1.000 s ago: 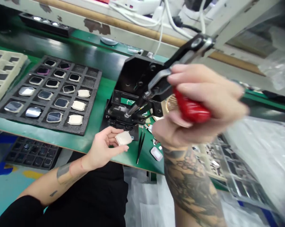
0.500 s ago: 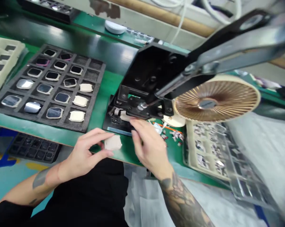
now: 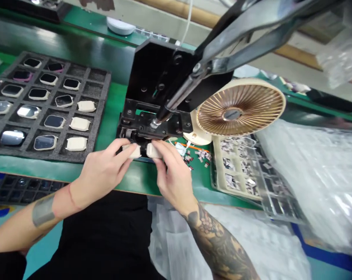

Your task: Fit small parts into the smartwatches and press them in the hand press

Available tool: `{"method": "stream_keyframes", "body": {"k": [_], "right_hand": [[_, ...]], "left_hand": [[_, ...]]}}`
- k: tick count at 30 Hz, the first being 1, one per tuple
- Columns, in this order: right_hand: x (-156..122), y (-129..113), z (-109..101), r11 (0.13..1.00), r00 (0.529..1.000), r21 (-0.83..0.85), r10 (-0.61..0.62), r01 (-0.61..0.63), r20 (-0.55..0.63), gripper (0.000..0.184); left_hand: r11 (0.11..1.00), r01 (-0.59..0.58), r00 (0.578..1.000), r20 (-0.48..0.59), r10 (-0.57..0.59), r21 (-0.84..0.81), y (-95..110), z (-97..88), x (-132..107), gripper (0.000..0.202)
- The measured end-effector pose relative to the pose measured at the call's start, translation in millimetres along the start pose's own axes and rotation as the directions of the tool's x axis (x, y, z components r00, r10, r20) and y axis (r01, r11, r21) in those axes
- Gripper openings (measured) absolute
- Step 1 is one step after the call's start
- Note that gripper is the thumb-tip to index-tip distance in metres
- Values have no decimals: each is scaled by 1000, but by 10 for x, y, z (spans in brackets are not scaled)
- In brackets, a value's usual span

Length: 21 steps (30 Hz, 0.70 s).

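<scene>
Left hand (image 3: pixel 101 173) has moved up to the press (image 3: pixel 148 83) since half a second ago, thumb and fingers pinched on a cream case (image 3: pixel 135 152). Right hand (image 3: pixel 176 177) grips a second case (image 3: pixel 152 151) between thumb and fingers – the two sit side by side, just apart, before the press. Leftward lies a tray (image 3: pixel 97 130) of watches; rightward, a fan (image 3: pixel 252 107) and a parts box (image 3: pixel 217 173).

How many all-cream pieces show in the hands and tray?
5: three pieces in the grey tray's right column, one in the left hand, another in the right hand, both partly hidden.
</scene>
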State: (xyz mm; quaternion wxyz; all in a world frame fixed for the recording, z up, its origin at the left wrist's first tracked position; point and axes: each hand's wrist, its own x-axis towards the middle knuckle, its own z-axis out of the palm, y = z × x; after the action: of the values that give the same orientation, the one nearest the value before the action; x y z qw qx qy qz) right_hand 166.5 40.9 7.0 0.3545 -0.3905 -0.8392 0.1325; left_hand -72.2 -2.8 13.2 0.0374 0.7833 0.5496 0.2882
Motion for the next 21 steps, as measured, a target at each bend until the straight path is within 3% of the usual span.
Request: {"method": "stream_keyframes", "body": {"k": [4,7,10,13,14,15,17,18,19,21], "right_hand": [[-91,-29,-142,999,998,-34,-21,19,-56,56],[-99,-7,-153,998,997,-30,-48,46,-58,58],[-96,32,-138,991,991,-64,-121,118,-60,62],[-62,26,-107,963,965,-117,-253,244,-73,70],[-42,1,-95,950,952,-114,-299,290,-67,72],[-15,-34,-86,936,938,-103,-344,337,-52,74],[64,-118,-91,900,903,-79,-429,429,12,77],[120,-155,-112,880,883,-77,-467,469,47,77],[188,-180,-149,867,871,-81,-487,491,70,76],[344,-188,-263,885,886,-59,-458,462,71,70]], "left_hand": [[972,40,977,193,-86,231,87,123,431,36],[981,81,942,308,-133,175,113,141,583,39],[995,99,934,341,-102,27,100,75,509,50],[992,78,951,307,-43,-100,111,-14,299,59],[972,100,958,286,-36,-213,130,-37,220,59],[914,151,965,256,-54,-378,156,-55,143,58],[655,257,966,194,-169,-711,206,-89,5,49],[514,284,953,181,-241,-809,215,-115,-51,40],[429,298,937,174,-304,-853,204,-151,-95,30],[453,304,916,127,-380,-838,84,-263,-129,20]]}}
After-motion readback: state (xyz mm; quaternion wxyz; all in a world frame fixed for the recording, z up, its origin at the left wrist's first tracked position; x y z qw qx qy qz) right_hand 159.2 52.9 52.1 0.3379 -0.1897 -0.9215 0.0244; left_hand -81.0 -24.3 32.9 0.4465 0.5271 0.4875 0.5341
